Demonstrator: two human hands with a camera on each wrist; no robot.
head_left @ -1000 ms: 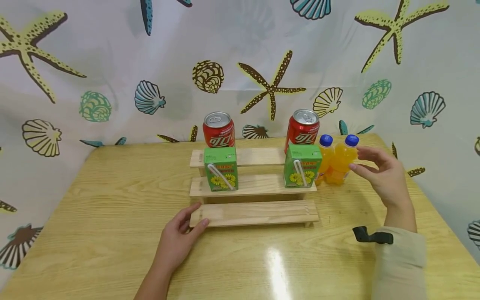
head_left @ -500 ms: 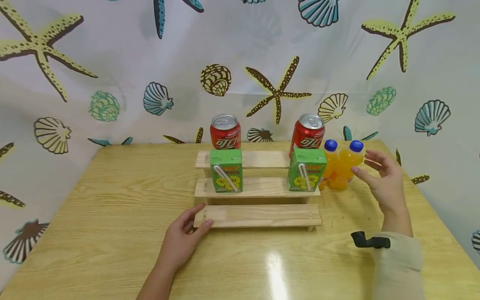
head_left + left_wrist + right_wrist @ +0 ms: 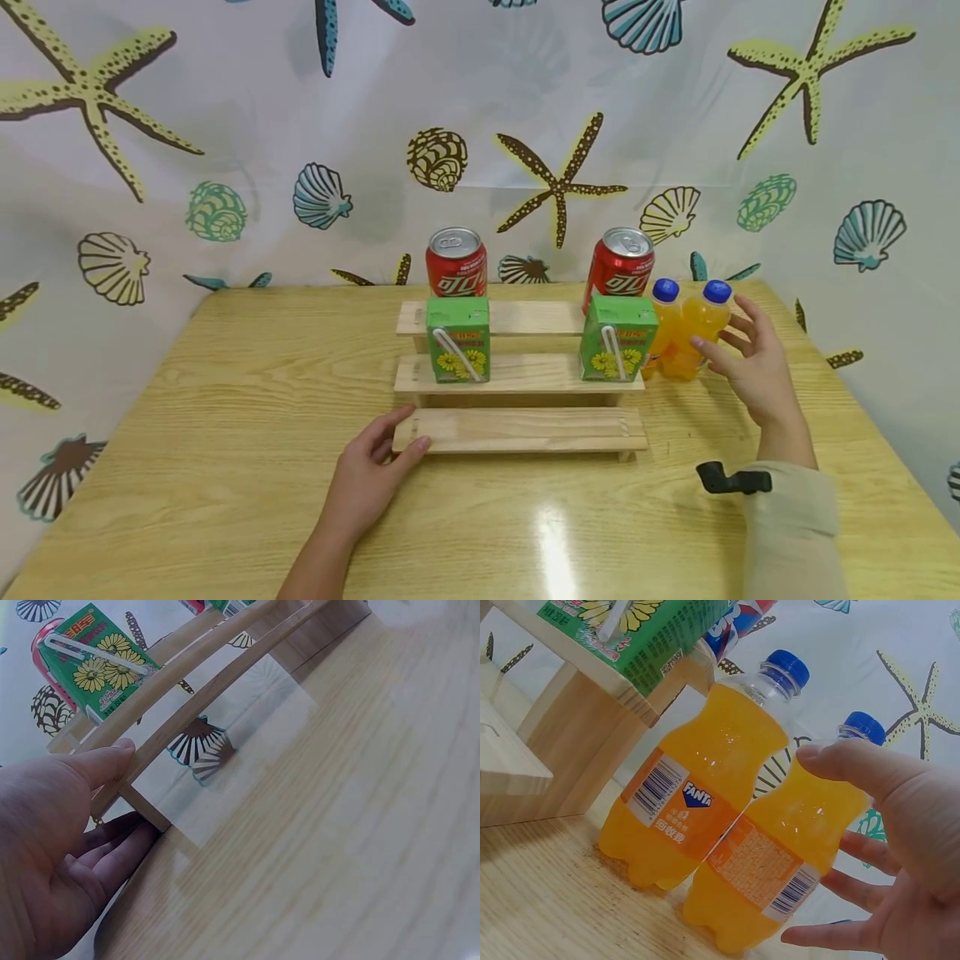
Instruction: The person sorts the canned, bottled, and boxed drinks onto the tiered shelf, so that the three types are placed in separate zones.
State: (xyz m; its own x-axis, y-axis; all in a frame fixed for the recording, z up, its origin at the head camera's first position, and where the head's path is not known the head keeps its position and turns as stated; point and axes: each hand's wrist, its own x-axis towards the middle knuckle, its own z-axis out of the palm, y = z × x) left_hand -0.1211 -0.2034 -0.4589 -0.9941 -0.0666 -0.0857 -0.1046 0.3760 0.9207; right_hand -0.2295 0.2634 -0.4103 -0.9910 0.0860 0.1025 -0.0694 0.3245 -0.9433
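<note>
My left hand (image 3: pixel 367 467) holds the left end of the lowest step of a three-tier wooden display rack (image 3: pixel 517 429). In the left wrist view its thumb lies on the step's edge, with the fingers by the leg. Two orange Fanta bottles with blue caps stand side by side at the rack's right. Around the outer bottle (image 3: pixel 772 855) my right hand (image 3: pixel 757 367) is spread, thumb across its upper part and fingers along its far side; firm contact cannot be told. The inner bottle (image 3: pixel 697 787) stands between it and the rack.
Two green drink cartons with straws, one left (image 3: pixel 459 342) and one right (image 3: pixel 618 340), stand on the middle step. Behind them on the top step are two red cans, left (image 3: pixel 457 265) and right (image 3: pixel 621 265). A patterned cloth (image 3: pixel 360 100) hangs behind the table (image 3: pixel 247 400).
My right hand has moved left, bringing thumb and fingers closer about the outer bottle. The left hand keeps its hold on the rack. The head view has shifted slightly.
</note>
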